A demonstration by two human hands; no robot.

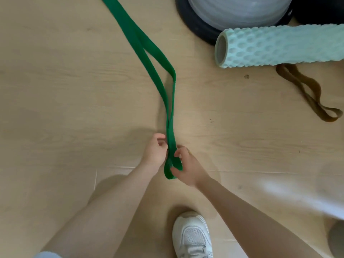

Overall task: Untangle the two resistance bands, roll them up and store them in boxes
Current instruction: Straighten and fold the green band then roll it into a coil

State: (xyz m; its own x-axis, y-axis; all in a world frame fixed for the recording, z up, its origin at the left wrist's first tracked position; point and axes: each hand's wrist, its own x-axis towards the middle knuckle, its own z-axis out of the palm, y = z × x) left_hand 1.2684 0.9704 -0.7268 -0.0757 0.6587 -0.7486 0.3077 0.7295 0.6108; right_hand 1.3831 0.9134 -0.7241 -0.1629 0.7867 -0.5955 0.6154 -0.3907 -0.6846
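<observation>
Both hands pinch the near end of the green resistance band (pixel 168 101): the left hand (pixel 155 151) curls its fingers against the band's left edge, and the right hand (pixel 186 168) grips the folded end loop. The band trails away across the wooden floor (pixel 65 90), left of the mint foam roller (pixel 279 46), while the brown resistance band (pixel 305 90) lies loose just in front of that roller.

Arms: bare, no sleeves visible.
Right hand (pixel 188 168): gold ring (pixel 189 151) on finger.
Footwear: white mesh sneaker (pixel 192 237), below right hand.
</observation>
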